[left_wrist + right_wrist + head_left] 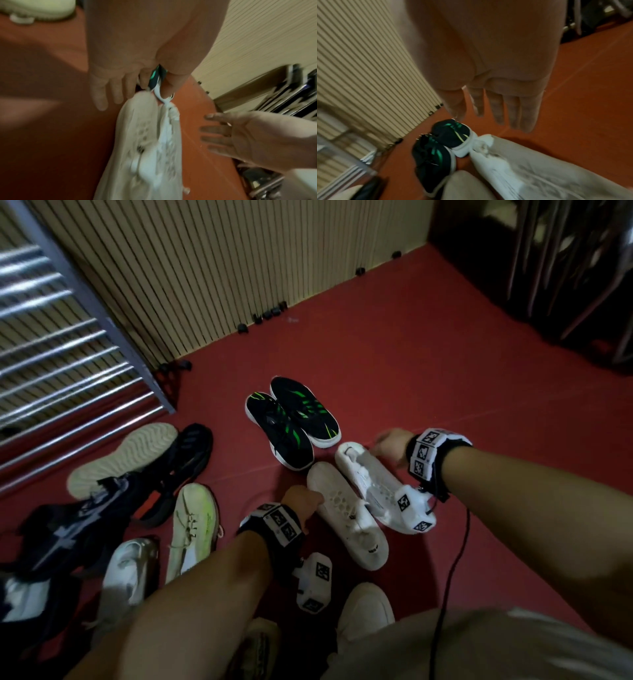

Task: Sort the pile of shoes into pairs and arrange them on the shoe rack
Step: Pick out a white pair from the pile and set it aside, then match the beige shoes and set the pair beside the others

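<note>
Two white mesh shoes lie side by side on the red floor, the left one [346, 518] and the right one [370, 477]. My left hand [303, 503] touches the far end of the left white shoe [142, 142]; the left wrist view shows its fingers [116, 93] straight against that end. My right hand [390, 445] hovers open over the far end of the right white shoe [530, 169], fingers [496, 111] spread and holding nothing. A black and green pair [294, 422] sits just beyond the white shoes. The metal shoe rack [51, 354] stands at the left.
A pile lies at the left: black shoes [154, 481], one sole up, a lime-tinted white shoe [193, 525] and a silver-white shoe [130, 570]. My own white-shod foot [364, 607] is near the bottom. A slatted wall [239, 268] runs behind.
</note>
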Demonstrator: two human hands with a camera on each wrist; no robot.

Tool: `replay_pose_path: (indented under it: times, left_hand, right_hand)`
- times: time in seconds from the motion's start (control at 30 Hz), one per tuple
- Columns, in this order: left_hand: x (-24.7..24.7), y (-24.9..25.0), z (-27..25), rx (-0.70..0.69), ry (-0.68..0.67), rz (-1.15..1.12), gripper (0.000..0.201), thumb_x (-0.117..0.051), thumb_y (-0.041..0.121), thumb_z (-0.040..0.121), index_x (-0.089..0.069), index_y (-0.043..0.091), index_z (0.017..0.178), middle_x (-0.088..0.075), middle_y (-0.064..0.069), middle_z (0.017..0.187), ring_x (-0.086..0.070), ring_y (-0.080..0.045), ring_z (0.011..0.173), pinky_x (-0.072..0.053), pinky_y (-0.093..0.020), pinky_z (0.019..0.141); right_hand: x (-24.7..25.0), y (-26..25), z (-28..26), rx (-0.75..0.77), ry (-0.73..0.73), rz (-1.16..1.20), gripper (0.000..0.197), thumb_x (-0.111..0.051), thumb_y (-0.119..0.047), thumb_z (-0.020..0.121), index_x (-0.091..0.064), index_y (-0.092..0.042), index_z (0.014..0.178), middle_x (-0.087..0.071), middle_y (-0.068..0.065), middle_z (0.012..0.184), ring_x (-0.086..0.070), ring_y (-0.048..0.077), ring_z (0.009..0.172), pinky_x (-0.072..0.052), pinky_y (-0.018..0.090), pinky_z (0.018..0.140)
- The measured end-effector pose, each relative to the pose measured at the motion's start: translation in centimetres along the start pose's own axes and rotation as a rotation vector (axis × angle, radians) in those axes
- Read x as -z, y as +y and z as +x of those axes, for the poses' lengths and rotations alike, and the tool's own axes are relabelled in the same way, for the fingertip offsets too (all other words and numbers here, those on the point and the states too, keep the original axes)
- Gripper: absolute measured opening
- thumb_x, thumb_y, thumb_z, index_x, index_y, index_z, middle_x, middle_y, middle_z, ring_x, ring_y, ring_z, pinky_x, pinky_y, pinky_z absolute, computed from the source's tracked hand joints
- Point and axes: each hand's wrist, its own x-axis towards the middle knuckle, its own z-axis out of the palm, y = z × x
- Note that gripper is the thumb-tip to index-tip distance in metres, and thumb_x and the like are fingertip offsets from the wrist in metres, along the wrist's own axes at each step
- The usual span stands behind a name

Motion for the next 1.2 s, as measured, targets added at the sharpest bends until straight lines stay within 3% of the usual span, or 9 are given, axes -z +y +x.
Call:
replay_pose_path:
  times: [0.2,0.27,0.37,0.47,0.57,0.67,0.73,0.93,1.2]
  left_hand:
    - [6.4,3.5,-4.6,-0.109,0.231,-0.262,0.012,-0.062,0.009,0.086,-0.056,0.015,0.077,-0.053,-0.006,0.073,-0.055,-0.014,0.058,-0.06,-0.034,0.068]
    - [9.1,4.2,-7.0,-0.165,0.309,-0.322,0.023,-0.064,0.008,0.086,-0.06,0.005,0.109,-0.058,-0.017,0.091,-0.064,-0.021,0.069,-0.056,-0.027,0.059]
    - [13.3,3.6,-9.1,-0.195,0.41,-0.306,0.054,-0.069,0.018,0.081,-0.053,0.004,0.13,-0.059,-0.024,0.126,-0.057,-0.041,0.116,-0.048,-0.047,0.095]
    - [17.0,1.2,-10.0,-0.217,0.425,-0.339,0.053,-0.069,0.023,0.064,-0.059,-0.004,0.108,-0.063,-0.035,0.108,-0.062,-0.05,0.099,-0.05,-0.059,0.083]
    - [20.0,-1.2,-13.5,-0.212,0.494,-0.347,0.014,-0.067,0.007,0.078,-0.055,0.011,0.072,-0.057,-0.016,0.068,-0.057,-0.027,0.066,-0.045,-0.035,0.063]
    - [23.1,-5.1,-13.8,-0.178,0.544,-0.363,0.009,-0.067,0.005,0.082,-0.061,0.009,0.077,-0.058,-0.01,0.069,-0.055,-0.022,0.065,-0.044,-0.025,0.061]
    - [25.0,-8.2,-13.4,-0.14,0.554,-0.383,0.013,-0.071,0.008,0.08,-0.066,0.005,0.091,-0.064,-0.01,0.073,-0.055,-0.021,0.059,-0.044,-0.018,0.047]
    - [29.0,-14.9,-13.9,-0.053,0.618,-0.337,0.005,-0.063,0.004,0.082,-0.066,0.008,0.08,-0.062,-0.01,0.072,-0.058,-0.023,0.065,-0.049,-0.02,0.052]
    - [29.6,-20.6,-10.9,0.057,0.638,-0.309,0.01,-0.061,0.008,0.079,-0.07,0.006,0.084,-0.066,-0.017,0.085,-0.06,-0.032,0.079,-0.049,-0.039,0.072]
  right_hand:
    - [2.1,-10.2,-6.6,0.254,0.115,0.041,0.044,-0.064,-0.024,0.09,-0.056,-0.011,0.131,-0.059,0.01,0.129,-0.057,0.027,0.114,-0.049,0.04,0.095]
    - [1.8,-13.7,-9.0,0.331,0.108,0.019,0.044,-0.064,-0.024,0.09,-0.056,-0.011,0.131,-0.059,0.011,0.13,-0.057,0.026,0.112,-0.048,0.04,0.096]
    - [0.2,-18.3,-12.4,0.436,0.088,-0.001,0.042,-0.064,-0.026,0.09,-0.058,-0.009,0.127,-0.063,0.011,0.121,-0.06,0.029,0.111,-0.051,0.044,0.096]
    - [-2.4,-21.8,-14.9,0.483,0.056,0.014,0.042,-0.065,-0.027,0.09,-0.056,-0.011,0.129,-0.06,0.002,0.102,-0.057,0.023,0.099,-0.05,0.041,0.092]
    - [-6.1,-24.0,-16.4,0.502,0.027,-0.006,0.045,-0.063,-0.028,0.092,-0.055,-0.008,0.132,-0.054,0.003,0.105,-0.053,0.021,0.097,-0.051,0.035,0.084]
    - [-10.6,-25.0,-16.9,0.469,-0.025,0.013,0.045,-0.061,-0.022,0.094,-0.053,0.0,0.132,-0.056,0.011,0.105,-0.056,0.027,0.093,-0.05,0.031,0.066]
    - [-13.8,-25.4,-16.5,0.426,-0.085,0.005,0.044,-0.058,-0.022,0.095,-0.053,0.004,0.131,-0.061,0.021,0.116,-0.061,0.035,0.104,-0.053,0.043,0.084]
    - [-21.8,-26.0,-12.9,0.368,-0.225,-0.071,0.044,-0.057,-0.019,0.095,-0.052,0.006,0.131,-0.05,0.012,0.095,-0.049,0.024,0.083,-0.042,0.032,0.072]
    - [-27.8,-23.2,-6.5,0.213,-0.277,0.034,0.013,-0.06,-0.02,0.091,-0.052,-0.019,0.081,-0.052,0.004,0.085,-0.051,0.019,0.067,-0.047,0.034,0.073]
